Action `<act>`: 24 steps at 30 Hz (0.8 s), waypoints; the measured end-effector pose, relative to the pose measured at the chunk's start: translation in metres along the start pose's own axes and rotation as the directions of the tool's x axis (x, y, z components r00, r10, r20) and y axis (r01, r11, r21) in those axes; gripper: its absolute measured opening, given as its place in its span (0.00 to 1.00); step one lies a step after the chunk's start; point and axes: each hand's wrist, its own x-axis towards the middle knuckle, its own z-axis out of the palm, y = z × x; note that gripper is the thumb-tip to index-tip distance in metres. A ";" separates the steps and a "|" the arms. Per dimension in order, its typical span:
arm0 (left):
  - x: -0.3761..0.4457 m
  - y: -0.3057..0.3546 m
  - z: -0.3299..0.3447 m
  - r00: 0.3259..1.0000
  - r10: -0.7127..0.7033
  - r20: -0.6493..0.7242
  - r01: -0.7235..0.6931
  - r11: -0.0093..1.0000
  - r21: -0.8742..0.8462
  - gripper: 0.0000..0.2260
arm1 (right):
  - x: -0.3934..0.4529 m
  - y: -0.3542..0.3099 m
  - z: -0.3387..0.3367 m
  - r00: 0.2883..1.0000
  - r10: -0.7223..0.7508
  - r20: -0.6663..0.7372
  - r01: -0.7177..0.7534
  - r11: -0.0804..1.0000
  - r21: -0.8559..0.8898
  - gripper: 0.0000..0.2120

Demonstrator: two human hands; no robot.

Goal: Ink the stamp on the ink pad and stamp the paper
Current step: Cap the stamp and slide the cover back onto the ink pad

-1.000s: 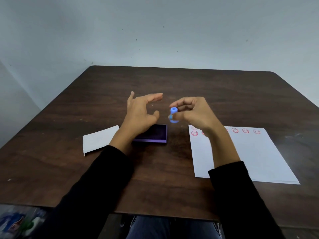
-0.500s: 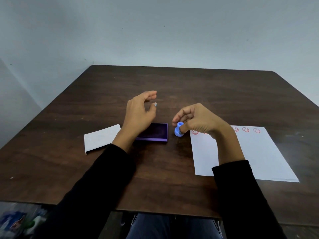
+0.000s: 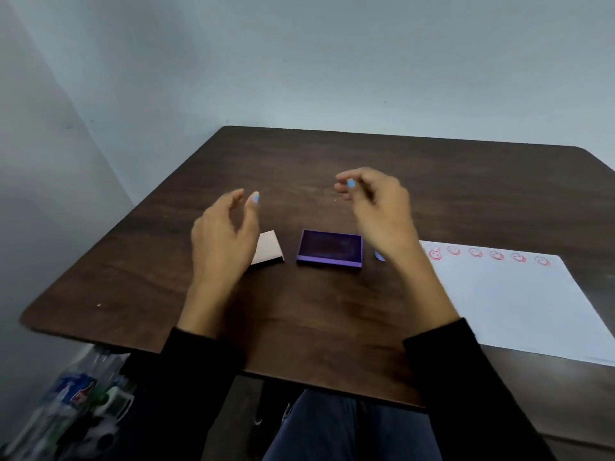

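The purple ink pad [image 3: 329, 248] lies open in the middle of the dark wooden table [image 3: 332, 321]. Just right of it, a sliver of the small blue stamp [image 3: 379, 256] shows on the table; my right wrist hides the rest. The white paper [image 3: 519, 304] lies to the right, with a row of red smiley prints along its top edge. My right hand [image 3: 379, 211] hovers above the pad's right end, fingers loosely curled and holding nothing. My left hand [image 3: 223, 234] hovers left of the pad, fingers apart and empty.
A small white card or lid [image 3: 270, 250] lies left of the ink pad, partly behind my left hand. Plastic bottles [image 3: 76, 400] sit on the floor below the table's near left corner. A grey wall stands behind the table.
My right hand set the blue stamp down between the pad and the paper, let go and rose. My left hand moved left, off the pad. The view shifted left.
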 end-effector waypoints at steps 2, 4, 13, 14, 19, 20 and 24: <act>-0.016 -0.010 -0.013 0.994 -0.102 0.039 0.099 0.991 0.086 0.28 | -0.012 -0.009 0.029 0.986 -0.075 0.149 0.102 0.979 -0.179 0.14; -0.029 -0.018 -0.017 0.981 -0.178 0.074 0.166 0.976 0.138 0.33 | -0.025 -0.014 0.054 0.956 -0.054 0.289 0.156 0.926 -0.344 0.15; -0.055 -0.029 -0.014 0.988 -0.147 0.044 0.141 0.982 0.130 0.24 | -0.051 -0.020 0.086 0.925 -0.024 0.378 0.248 0.793 -0.557 0.13; -0.055 -0.029 -0.015 0.987 -0.152 0.045 0.146 0.982 0.117 0.23 | -0.052 -0.019 0.087 0.922 -0.020 0.386 0.249 0.795 -0.554 0.14; -0.056 -0.019 -0.016 0.987 -0.158 0.021 0.158 0.987 -0.004 0.19 | -0.055 -0.023 0.078 0.961 -0.048 0.274 0.179 0.861 -0.476 0.16; -0.056 -0.014 -0.014 0.991 -0.134 0.001 0.134 0.991 -0.029 0.18 | -0.056 -0.023 0.072 0.977 -0.051 0.205 0.145 0.869 -0.473 0.15; -0.055 0.006 0.006 0.998 -0.037 0.059 0.043 0.994 -0.101 0.17 | -0.059 -0.012 0.045 0.999 0.047 -0.008 -0.046 0.885 -0.463 0.16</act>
